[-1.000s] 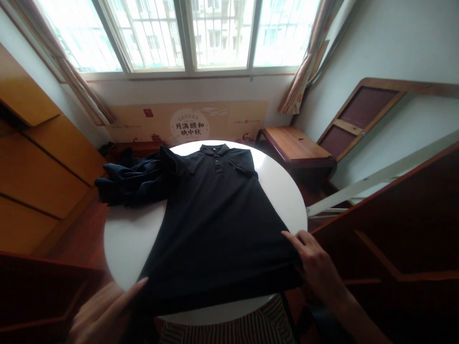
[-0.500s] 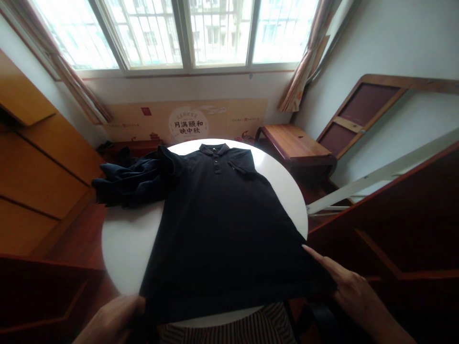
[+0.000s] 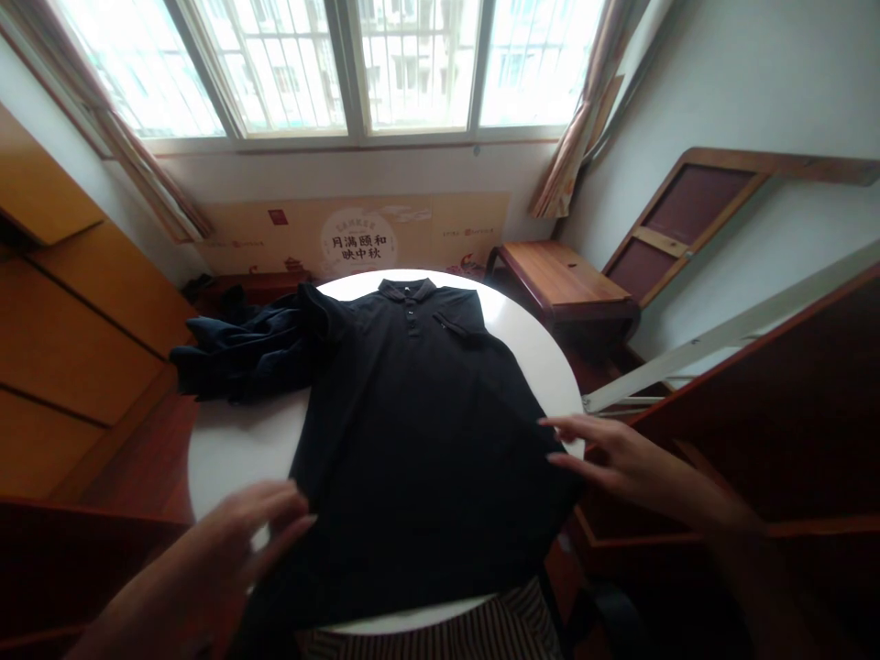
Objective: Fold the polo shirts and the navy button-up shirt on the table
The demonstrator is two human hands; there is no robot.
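Note:
A black polo shirt lies spread front side up, its collar at the far side and its hem hanging over the near edge of the white round table. My left hand is over the shirt's left edge, thumb apart from the fingers and nothing held. On the opposite edge, my right hand has its thumb and fingers parted, with the fingertips over the cloth; whether they touch it I cannot tell. Beside the shirt's left sleeve sits a crumpled heap of dark clothing.
A striped cloth shows below the table's near edge. Past the table to the right stands a low wooden stool, with a leaning wooden frame behind it. Yellow-brown cabinets line the left side, and a barred window is ahead.
Both hands have let go of the shirt's hem corners and moved up along its sides, away from me. The hem now hangs looser, and its right corner has dropped inward.

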